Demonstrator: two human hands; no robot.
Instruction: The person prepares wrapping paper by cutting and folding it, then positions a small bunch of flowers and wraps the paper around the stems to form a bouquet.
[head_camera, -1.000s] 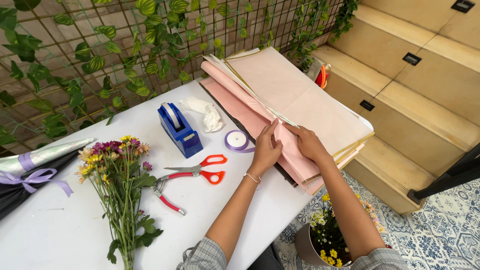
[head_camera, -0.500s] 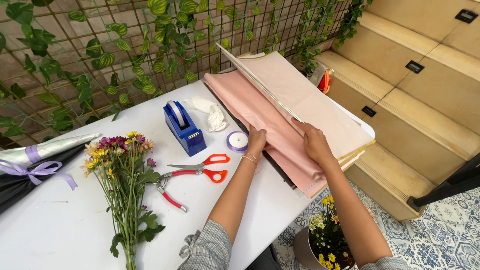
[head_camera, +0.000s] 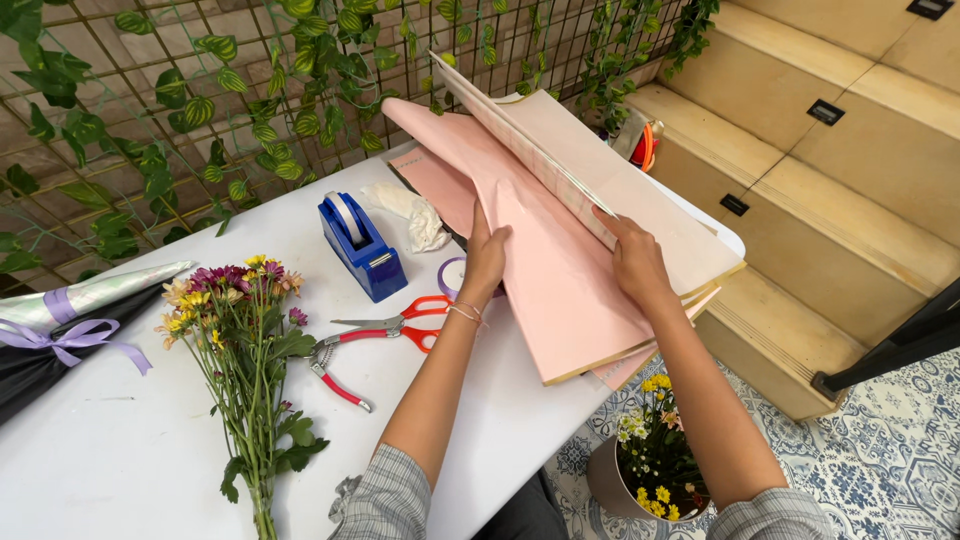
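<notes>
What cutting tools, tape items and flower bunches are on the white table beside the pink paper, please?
Cutting tools: 2, red scissors and red-handled pliers
Tape items: 2, blue tape dispenser and purple ribbon roll
Flower bunches: 1, loose bouquet
Total: 5

White table (head_camera: 120, 450), ivy trellis (head_camera: 200, 100), beige steps (head_camera: 850, 180), patterned tile floor (head_camera: 900, 450)
</notes>
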